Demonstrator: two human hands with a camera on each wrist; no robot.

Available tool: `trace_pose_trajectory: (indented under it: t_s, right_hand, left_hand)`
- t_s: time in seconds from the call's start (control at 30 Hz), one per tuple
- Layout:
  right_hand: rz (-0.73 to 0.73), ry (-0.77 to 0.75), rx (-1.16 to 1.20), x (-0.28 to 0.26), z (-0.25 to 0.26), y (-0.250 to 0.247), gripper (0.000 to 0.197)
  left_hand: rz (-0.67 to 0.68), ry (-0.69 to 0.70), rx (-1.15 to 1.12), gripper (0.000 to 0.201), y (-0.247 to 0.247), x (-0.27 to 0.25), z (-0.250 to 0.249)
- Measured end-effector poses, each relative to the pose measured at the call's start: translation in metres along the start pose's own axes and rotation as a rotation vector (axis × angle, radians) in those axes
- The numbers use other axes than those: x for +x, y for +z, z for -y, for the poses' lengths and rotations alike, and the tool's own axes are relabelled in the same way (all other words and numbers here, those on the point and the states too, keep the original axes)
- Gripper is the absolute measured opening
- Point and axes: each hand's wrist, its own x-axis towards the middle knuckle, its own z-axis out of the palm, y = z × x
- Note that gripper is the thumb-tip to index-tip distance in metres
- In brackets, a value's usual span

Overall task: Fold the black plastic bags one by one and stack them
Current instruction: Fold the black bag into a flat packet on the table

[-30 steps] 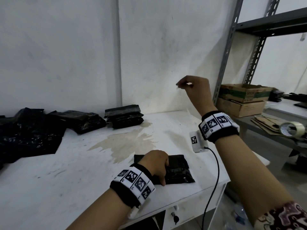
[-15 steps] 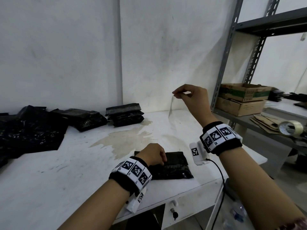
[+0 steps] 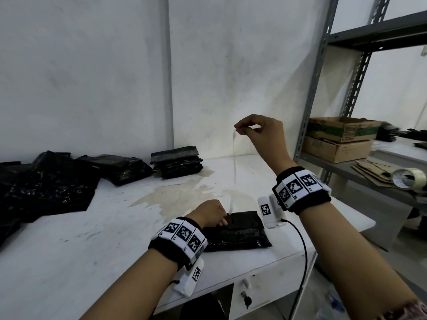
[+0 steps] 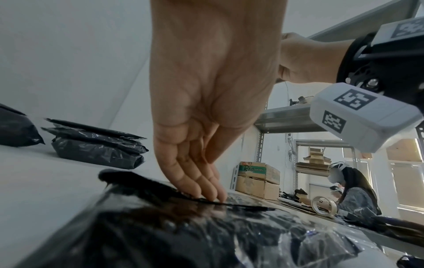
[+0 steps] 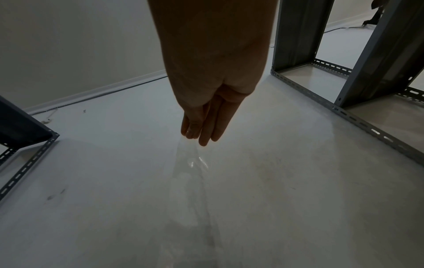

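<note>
Hidden: right hand (image 3: pixel 261 132) pinches the top of a clear strip (image 3: pixel 233 172) (tape or film, can't tell), which fades out in the right wrist view (image 5: pixel 192 163); its lower end meets the folded bag, join not clear.
Left grip: left hand (image 3: pixel 209 214) presses straight fingers (image 4: pixel 206 188) on the folded bag (image 3: pixel 235 232), thumb hidden.
Right grip: clenched in a pinch on the strip, held high above the left hand.
Task thing: folded bag lies under the left fingers, near the counter's (image 3: pixel 69 262) front edge.
Surface: white counter w/ a pale stain (image 3: pixel 175 195) beyond the left hand.
Room: stack of folded bags (image 3: pixel 176 161) far behind, loose bags (image 3: pixel 46 188) far left; metal shelving (image 3: pixel 323 88) right, w/ cardboard boxes (image 3: pixel 339 137) and a tape roll (image 3: pixel 409 177).
Edges: counter's right edge sits just beside the right wrist.
</note>
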Motion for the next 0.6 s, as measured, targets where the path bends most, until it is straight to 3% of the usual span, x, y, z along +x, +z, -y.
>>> trace_pose_trajectory:
  t_s: [0.17, 0.33, 0.43, 0.53, 0.6]
  right_hand:
    - [0.006, 0.005, 0.004, 0.000, 0.005, 0.004, 0.017]
    - [0.005, 0.003, 0.028, 0.001, 0.009, 0.006, 0.018]
    - [0.003, -0.003, 0.040, 0.002, 0.012, 0.007, 0.019]
    - [-0.001, -0.006, 0.043, 0.003, 0.014, 0.009, 0.018]
    - [-0.004, -0.006, 0.043, 0.004, 0.014, 0.008, 0.018]
  left_hand:
    - [0.020, -0.030, -0.115, 0.031, -0.003, -0.002, 0.000]
    - [-0.053, -0.040, -0.228, 0.034, -0.008, -0.005, 0.005]
    - [-0.109, -0.087, -0.465, 0.026, -0.015, -0.004, 0.005]
    - [-0.071, -0.170, -0.735, 0.055, -0.022, -0.010, 0.001]
    - [0.015, -0.210, -0.799, 0.064, -0.026, -0.014, 0.000]
